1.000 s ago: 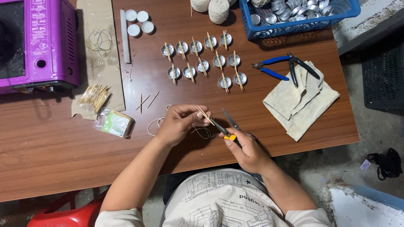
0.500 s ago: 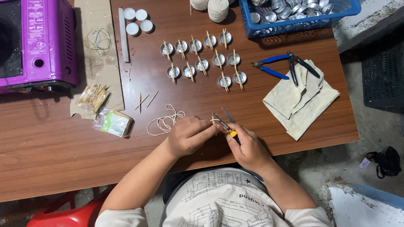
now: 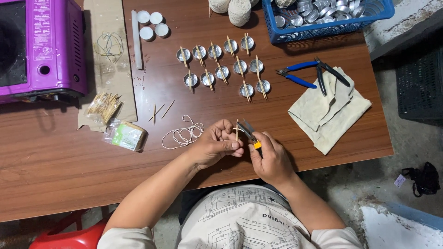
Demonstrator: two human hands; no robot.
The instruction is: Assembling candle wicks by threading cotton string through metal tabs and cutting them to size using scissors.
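My left hand (image 3: pixel 217 144) pinches a short wooden stick (image 3: pixel 237 130) upright over the front part of the wooden table (image 3: pixel 69 161). My right hand (image 3: pixel 271 158) grips a small pair of scissors (image 3: pixel 249 133) with an orange spot on the handle, its blades at the stick. A loose coil of white string (image 3: pixel 183 133) lies just left of my left hand. Beyond my hands stand several small metal cups (image 3: pixel 224 62) in rows, each with a stick laid across it.
A purple oven-like appliance (image 3: pixel 41 46) fills the far left. Cardboard (image 3: pixel 110 60), a stick bundle (image 3: pixel 104 106), a small packet (image 3: pixel 126 135), white wax discs (image 3: pixel 151 24), blue pliers (image 3: pixel 307 74) on a cloth (image 3: pixel 330 110), twine balls (image 3: pixel 239 10) and a blue basket (image 3: pixel 323 18) surround the work area.
Both hands have shifted nearer to me and to the right. The string coil, earlier under my left hand, now lies uncovered beside it. The stick now stands upright.
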